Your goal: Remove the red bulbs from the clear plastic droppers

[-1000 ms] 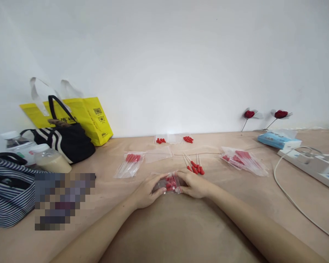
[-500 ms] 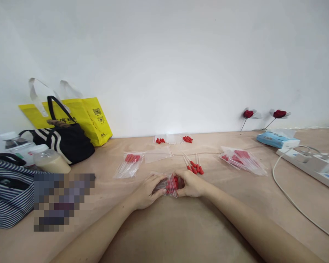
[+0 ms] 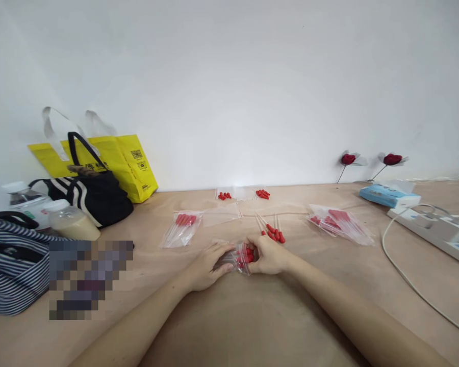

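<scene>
Between my hands, low over the table, is a clear zip bag (image 3: 235,261) with red-tipped sticks (image 3: 245,256) inside. My left hand (image 3: 206,266) curls round the left part of the bag, thumb at the near side. My right hand (image 3: 271,256) grips the bag's right end by the red tips; some of its fingertips are hidden. Just beyond my right hand lie several loose red-tipped sticks (image 3: 277,234) with pale shafts. A filled bag (image 3: 181,229) rests to the left, and a pile of filled bags (image 3: 340,224) to the right.
Flat bags (image 3: 222,214) and small groups of red tips (image 3: 262,194) lie toward the wall. At left stand a yellow bag (image 3: 147,176), a black bag (image 3: 115,199), jars (image 3: 74,221) and a striped bag (image 3: 19,285). At right are a tissue pack (image 3: 388,194), power strip (image 3: 424,227) and cable (image 3: 400,272).
My right hand has shifted slightly at the bag's end, and the red tips show more clearly between my hands. The left hand stays nearly still. The whole view has shifted slightly.
</scene>
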Motion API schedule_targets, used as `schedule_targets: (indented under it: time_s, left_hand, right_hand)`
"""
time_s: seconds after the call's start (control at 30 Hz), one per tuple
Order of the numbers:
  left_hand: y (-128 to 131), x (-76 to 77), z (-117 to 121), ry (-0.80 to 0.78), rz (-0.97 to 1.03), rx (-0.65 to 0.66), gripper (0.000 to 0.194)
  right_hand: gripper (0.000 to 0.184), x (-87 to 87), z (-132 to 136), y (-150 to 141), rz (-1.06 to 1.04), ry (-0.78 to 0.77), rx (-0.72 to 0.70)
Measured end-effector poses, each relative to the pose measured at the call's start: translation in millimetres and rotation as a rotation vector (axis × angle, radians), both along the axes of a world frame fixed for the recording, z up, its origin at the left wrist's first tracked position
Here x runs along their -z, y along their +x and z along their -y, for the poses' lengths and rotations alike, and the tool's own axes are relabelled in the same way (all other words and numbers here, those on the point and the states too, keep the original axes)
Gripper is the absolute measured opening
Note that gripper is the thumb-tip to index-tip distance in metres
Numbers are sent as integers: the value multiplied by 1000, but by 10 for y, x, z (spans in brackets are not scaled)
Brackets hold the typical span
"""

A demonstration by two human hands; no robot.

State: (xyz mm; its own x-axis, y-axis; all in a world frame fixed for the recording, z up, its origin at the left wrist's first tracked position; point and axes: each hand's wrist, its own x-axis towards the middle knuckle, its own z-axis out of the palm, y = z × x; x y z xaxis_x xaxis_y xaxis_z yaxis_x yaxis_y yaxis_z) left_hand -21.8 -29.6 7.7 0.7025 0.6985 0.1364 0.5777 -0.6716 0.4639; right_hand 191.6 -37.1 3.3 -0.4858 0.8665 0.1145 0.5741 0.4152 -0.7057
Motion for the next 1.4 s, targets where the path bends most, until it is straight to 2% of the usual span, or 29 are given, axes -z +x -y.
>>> schedule_targets:
  time_s: [0.1, 0.2, 0.4, 0.5, 0.73, 0.87, 0.97, 1.1, 1.23, 1.3, 1.4]
  left_hand:
    - [3, -1, -2, 0, 11, 2, 42]
    - [3, -4, 1, -3, 13, 12, 41]
    - [-3, -8, 1, -3, 7, 10, 40]
    - [-3, -1, -11, 3, 9, 8, 42]
    - [2, -8, -7, 21, 9, 11, 38]
    - [9, -24, 3, 17, -10, 18, 38]
    - [16, -27, 3, 14, -20, 27, 38]
    - [22, -14, -1, 16, -12, 6, 41]
    - [10, 4, -3, 24, -10, -17, 43]
    - [1, 11, -6, 39, -18, -29, 42]
    - [-6, 16, -11, 55, -44, -34, 39]
  right_hand:
    - [30, -73, 39, 15, 78, 53, 16]
    - [37, -110, 53, 32, 89, 25, -8]
    - [25, 39, -28, -36, -188, -146, 50]
    - [23, 60, -43, -37, -304, -209, 97]
    - [28, -85, 41, 68, -60, -87, -35]
    - [31, -109, 48, 47, 33, -127, -28]
    - [27, -108, 65, -1, 97, -69, 43]
    - [18, -81, 81, -51, -65, -77, 152]
    - [23, -30, 71, -38, -287, -142, 131]
    - [22, -13, 66, -14, -289, -127, 75]
    - [20, -15, 59, 18, -159, -87, 16]
